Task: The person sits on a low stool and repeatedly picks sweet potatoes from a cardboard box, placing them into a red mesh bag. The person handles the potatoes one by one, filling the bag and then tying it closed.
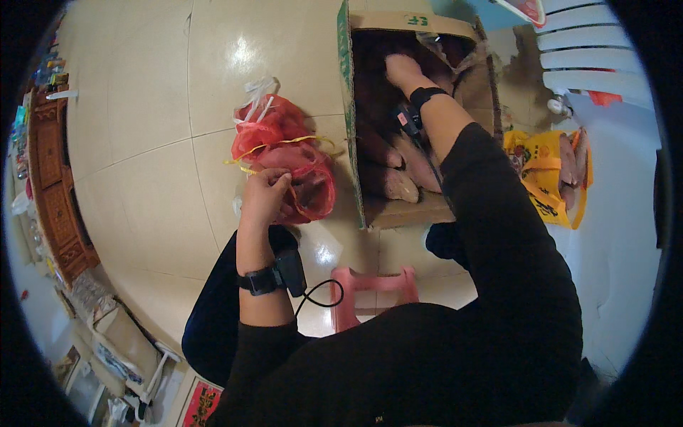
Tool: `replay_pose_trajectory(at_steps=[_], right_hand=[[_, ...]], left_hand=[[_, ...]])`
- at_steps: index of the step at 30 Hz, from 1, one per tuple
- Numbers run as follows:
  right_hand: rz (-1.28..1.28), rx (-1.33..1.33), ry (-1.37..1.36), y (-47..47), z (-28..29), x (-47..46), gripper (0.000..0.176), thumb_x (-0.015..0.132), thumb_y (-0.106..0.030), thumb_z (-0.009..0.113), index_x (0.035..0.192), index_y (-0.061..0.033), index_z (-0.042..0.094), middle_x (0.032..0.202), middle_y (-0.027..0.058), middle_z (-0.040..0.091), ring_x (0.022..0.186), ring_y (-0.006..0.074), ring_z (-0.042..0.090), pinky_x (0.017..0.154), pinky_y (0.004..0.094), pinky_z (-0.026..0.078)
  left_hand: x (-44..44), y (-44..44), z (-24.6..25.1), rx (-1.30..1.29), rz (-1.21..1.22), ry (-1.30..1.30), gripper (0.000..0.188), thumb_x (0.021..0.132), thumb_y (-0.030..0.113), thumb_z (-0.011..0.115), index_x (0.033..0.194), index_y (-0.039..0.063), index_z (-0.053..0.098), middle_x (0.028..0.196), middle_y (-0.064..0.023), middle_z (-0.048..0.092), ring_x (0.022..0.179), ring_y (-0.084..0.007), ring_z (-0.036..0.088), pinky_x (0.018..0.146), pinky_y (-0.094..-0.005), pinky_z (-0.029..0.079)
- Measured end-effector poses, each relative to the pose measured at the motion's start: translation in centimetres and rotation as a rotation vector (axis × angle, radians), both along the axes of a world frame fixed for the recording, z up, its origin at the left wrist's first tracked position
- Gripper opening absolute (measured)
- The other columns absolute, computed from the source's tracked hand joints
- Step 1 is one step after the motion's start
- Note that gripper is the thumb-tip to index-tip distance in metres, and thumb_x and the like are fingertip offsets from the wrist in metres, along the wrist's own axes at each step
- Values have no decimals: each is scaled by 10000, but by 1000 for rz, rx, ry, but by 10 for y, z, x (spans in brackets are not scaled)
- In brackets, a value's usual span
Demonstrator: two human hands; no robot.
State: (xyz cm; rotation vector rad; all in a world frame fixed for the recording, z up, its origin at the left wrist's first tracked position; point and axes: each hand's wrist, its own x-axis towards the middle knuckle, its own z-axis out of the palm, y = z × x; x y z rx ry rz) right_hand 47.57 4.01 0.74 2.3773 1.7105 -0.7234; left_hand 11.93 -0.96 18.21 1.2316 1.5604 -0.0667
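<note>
With its thumb and fingers closed on the rim of a red mesh bag (318, 160), my left hand (262, 193) holds the bag's mouth on the tiled floor. Yellow string crosses the mesh, and some contents show dimly through it. My right hand (404, 70) reaches down into an open cardboard box (411, 214) to the right of the bag. Its fingers are lost in dark shadow, so whether they grip anything cannot be told. Long pinkish-brown tubers, apparently sweet potatoes (420, 164), lie in the near part of the box.
A yellow bag (540, 155) holding more tubers stands right of the box, below a white radiator (579, 45). Between my legs is a pink plastic stool (344, 301). A carved wooden cabinet (53, 176) lines the far left. A cable runs from each wrist device.
</note>
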Motion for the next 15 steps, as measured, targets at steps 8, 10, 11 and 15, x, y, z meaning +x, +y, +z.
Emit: replay_pose_trajectory(at_steps=[8, 10, 11, 15], right_hand=[[-28, -21, -117, 35, -45, -11, 454, 849, -328, 467, 1252, -119, 446, 1345, 170, 332, 1202, 337, 375, 958, 470, 331], [-98, -28, -28, 29, -38, -10, 433, 839, -330, 491, 1217, -118, 482, 1285, 163, 405, 1165, 321, 420, 939, 437, 357], [-170, 20, 37, 16, -32, -9, 416, 826, -325, 518, 1184, -113, 512, 1230, 158, 465, 1127, 315, 460, 917, 412, 383], [-561, 442, 679, -34, 15, -10, 426, 697, -326, 691, 1007, -62, 568, 1004, 95, 586, 860, 227, 588, 746, 345, 494]], left_hand=[[1, 4, 0, -132, -1, 41, 251, 811, 180, 580, 987, 3, 605, 723, -107, 623, 486, -169, 575, 438, -273, 468], [1, 2, -4, 126, -172, 15, 266, 785, 207, 602, 968, 14, 605, 751, -126, 622, 585, -217, 599, 526, -319, 484], [1, 1, -5, 180, -232, 55, 274, 773, 221, 613, 958, 19, 605, 765, -136, 622, 635, -241, 611, 570, -342, 492], [3, -22, -7, 430, -377, 363, 349, 701, 243, 667, 961, 37, 560, 874, -162, 617, 834, -318, 590, 729, -394, 460]])
